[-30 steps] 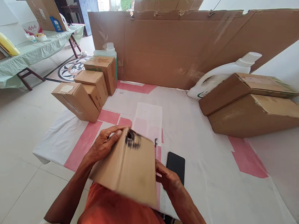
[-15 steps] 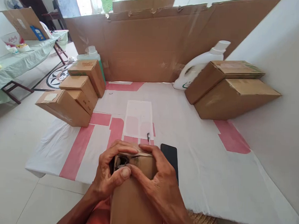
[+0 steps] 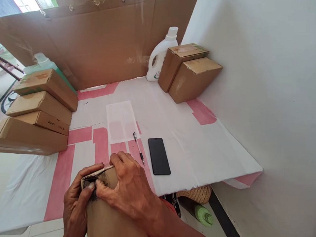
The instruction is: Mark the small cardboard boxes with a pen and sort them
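A brown cardboard box [image 3: 110, 217] stands close against me at the table's near edge, with a dark, smudged hole at its upper left corner. My left hand [image 3: 79, 195] wraps round that corner, its fingers along the far edge and its thumb at the hole. Gripping the top edge from the right, my right hand [image 3: 127, 183] has its thumb pressed beside the hole. What lies inside the hole is too dark to make out. Right of the hands, a black phone [image 3: 159, 156] and a pen [image 3: 138, 148] lie on the cloth.
Several cardboard boxes [image 3: 43, 128] and a green bottle [image 3: 56, 71] stand at the left. Two boxes [image 3: 195, 75] and a white jug [image 3: 158, 58] are at the back right, by the wall. A cardboard panel [image 3: 98, 44] closes the back. A green plastic bottle [image 3: 203, 215] lies below the table.
The view has swung to the right, so the table things sit further left. The box corner and both hands have shifted left, and dark smudging round the hole shows more. Both hands keep their grip.
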Tool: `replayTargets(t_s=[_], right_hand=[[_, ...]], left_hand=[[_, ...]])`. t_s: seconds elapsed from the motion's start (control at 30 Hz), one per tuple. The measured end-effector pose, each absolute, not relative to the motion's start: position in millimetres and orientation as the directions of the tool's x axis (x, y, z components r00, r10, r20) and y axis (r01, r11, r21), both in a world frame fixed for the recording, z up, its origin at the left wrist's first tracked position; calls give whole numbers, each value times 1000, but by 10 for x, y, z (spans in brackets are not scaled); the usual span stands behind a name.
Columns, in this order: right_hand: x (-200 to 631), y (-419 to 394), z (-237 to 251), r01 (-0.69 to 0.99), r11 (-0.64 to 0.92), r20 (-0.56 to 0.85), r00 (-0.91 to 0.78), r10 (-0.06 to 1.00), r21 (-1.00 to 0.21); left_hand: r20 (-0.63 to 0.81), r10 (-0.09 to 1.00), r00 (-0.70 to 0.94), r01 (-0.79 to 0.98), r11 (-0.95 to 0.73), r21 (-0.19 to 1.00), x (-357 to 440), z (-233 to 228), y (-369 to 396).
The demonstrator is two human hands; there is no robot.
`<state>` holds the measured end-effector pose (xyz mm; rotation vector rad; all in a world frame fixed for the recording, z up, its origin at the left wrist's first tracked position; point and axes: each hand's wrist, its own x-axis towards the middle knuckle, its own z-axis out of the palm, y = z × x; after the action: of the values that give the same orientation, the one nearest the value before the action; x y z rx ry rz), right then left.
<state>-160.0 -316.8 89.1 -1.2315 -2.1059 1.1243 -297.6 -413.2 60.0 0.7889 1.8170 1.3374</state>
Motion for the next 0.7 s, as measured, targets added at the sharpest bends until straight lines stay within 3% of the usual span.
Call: replayTargets(t_s=[0.13,0.23,0.3,0.37,0.5,0.6,0.7], right_hand=[[-1515,-3142,889,471,209,-49,-478,877,-857],[-1330,-3029,799,237,72,-60,-506,861,-969],[-1180,-2896,628,84,-38,-71,-429,900,-996],[-1065,-2759,376,172,-75,-124,-299,946,-982],[-1024,-2666,-95,632,-55,-224,-191,956,-773],[-1067,-2747,-219,643,-46,-205,-174,963,-764],[-1059,-2769,-240,573,-24,-171,-205,964,-819]], left_hand=[[-172,860,-481,110,253,961,-2975,601,-4052],[-201,856,-477,84,272,959,-2949,609,-4034],[-227,852,-471,51,284,958,-2938,601,-4039],[-231,868,-439,27,270,963,-2941,578,-4045],[-207,937,-281,11,218,976,-2967,522,-4022],[-204,964,-169,12,209,978,-2959,518,-3980],[-171,967,-189,41,182,982,-2917,536,-3952]])
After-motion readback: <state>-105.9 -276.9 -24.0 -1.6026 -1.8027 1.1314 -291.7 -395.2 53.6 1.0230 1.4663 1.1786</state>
